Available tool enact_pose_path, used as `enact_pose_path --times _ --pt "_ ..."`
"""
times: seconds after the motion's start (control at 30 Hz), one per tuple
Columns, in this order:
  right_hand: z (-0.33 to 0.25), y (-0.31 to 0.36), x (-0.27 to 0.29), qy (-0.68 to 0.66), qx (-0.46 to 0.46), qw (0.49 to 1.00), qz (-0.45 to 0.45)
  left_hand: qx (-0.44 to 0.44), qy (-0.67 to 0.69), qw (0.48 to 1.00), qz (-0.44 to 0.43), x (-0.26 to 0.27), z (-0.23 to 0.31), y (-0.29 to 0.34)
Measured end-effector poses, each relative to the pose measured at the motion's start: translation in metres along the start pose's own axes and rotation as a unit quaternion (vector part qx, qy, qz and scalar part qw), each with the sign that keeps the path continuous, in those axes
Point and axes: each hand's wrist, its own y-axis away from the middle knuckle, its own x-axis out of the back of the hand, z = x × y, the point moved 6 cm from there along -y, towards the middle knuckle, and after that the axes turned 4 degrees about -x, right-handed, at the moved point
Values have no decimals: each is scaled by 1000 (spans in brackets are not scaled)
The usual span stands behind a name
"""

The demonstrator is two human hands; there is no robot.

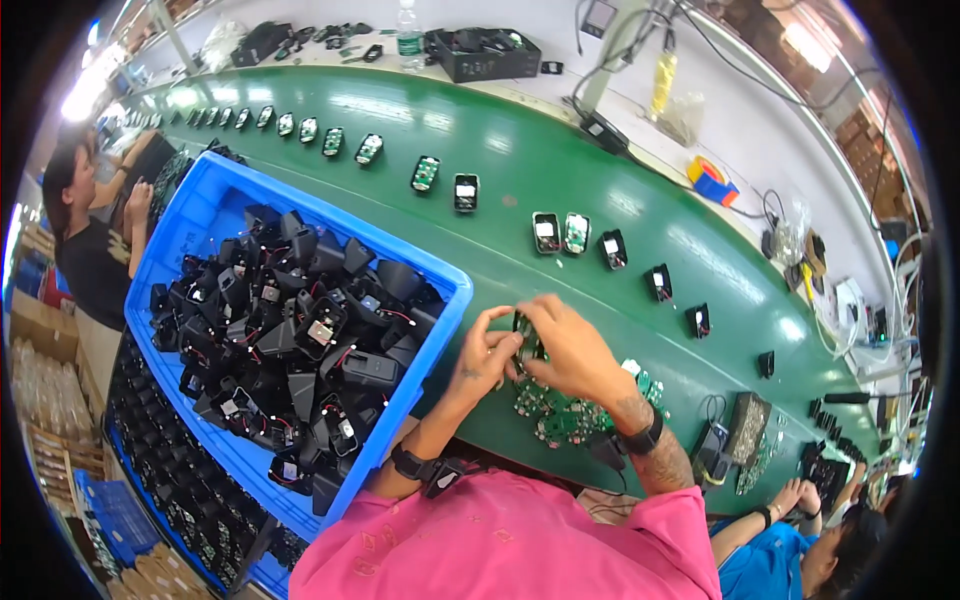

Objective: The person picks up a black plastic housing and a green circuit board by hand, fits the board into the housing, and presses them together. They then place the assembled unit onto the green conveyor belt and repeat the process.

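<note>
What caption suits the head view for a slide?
Both hands hold a small circuit board over a green belt, beside a blue bin.

The person wore a bright pink short-sleeved shirt (510, 545) with a faint scattered pattern. A black band (640, 440) circled the right wrist, with dark tattoo markings on the forearm just below it. On the left forearm sat a black strap (425, 468) carrying a small dark device. Both hands were bare.
</note>
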Motion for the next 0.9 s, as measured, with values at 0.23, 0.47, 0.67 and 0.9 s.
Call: enact_pose_path --times 0.23,0.47,0.67,0.9 --pt "73 -155 11 186 -25 974 128 -187 -270 940 88 14 -9 12" --pt "104 -171 11 195 -56 975 88 -190 -252 944 95 19 -15 15" --pt "118 -143 -4 343 -29 939 0 -182 -256 944 99 16 -10 14" --pt "18 -62 14 65 130 989 -25 22 145 989 31 17 -27 10"
